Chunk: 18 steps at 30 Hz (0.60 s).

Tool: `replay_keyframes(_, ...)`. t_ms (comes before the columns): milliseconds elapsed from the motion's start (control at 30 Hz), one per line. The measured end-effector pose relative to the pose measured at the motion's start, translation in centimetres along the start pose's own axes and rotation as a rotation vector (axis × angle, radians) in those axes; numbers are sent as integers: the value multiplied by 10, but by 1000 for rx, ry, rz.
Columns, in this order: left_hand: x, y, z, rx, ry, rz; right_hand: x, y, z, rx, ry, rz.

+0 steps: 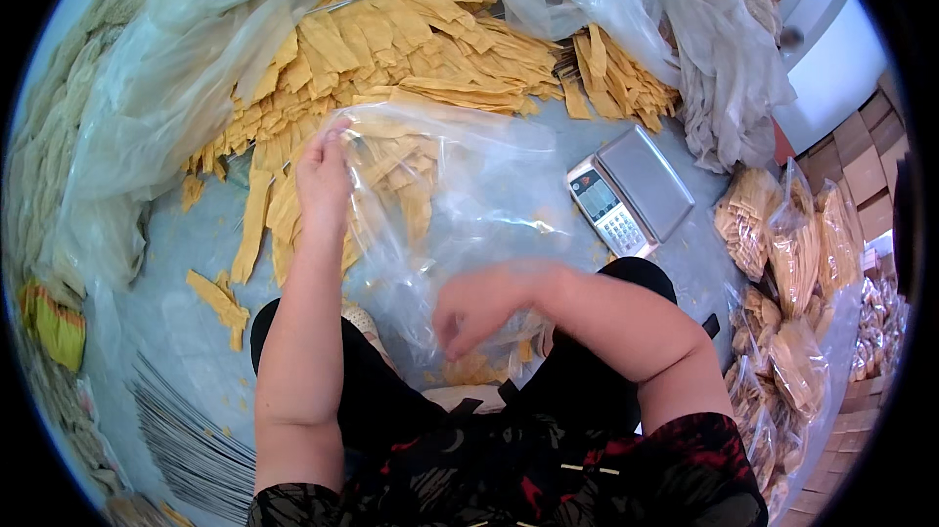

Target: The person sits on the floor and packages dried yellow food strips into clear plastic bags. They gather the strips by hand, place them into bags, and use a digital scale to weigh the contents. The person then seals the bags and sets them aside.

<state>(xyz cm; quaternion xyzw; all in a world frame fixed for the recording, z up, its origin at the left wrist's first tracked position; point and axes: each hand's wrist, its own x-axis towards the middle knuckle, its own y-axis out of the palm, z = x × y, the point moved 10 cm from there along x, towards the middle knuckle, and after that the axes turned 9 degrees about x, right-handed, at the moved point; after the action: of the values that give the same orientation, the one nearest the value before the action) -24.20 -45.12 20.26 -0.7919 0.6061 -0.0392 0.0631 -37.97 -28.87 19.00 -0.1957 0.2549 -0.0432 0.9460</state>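
My left hand [325, 171] grips the upper left edge of a large clear plastic bag [499, 182], which is spread out before me. Through the film, flat yellow dried strips, apparently tofu skin, show on its left side. My right hand [484, 300] is blurred, its fingers curled down over the near side of the bag; whether they pinch the film I cannot tell. Beyond the bag lies a broad heap of the same yellow strips [411, 43]. A digital scale [631, 190] with a bare metal plate stands to the right of the bag.
Filled clear bags of strips [796, 256] are piled at the right. Thin metal rods [191, 439] lie at lower left, and loose strips [220, 303] sit on the grey sheet [176, 336]. Translucent plastic sheeting [169, 72] drapes around the heap. Cardboard boxes [866, 160] stand at far right.
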Motion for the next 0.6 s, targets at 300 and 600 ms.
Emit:
replay_keyframes(300, -151, 140, -72, 170, 615, 636, -3, -118, -72, 905, -494, -693)
replay_keyframes(600, -289, 171, -81, 84, 682, 1442, -57, -148, -192, 1479, -187, -1242)
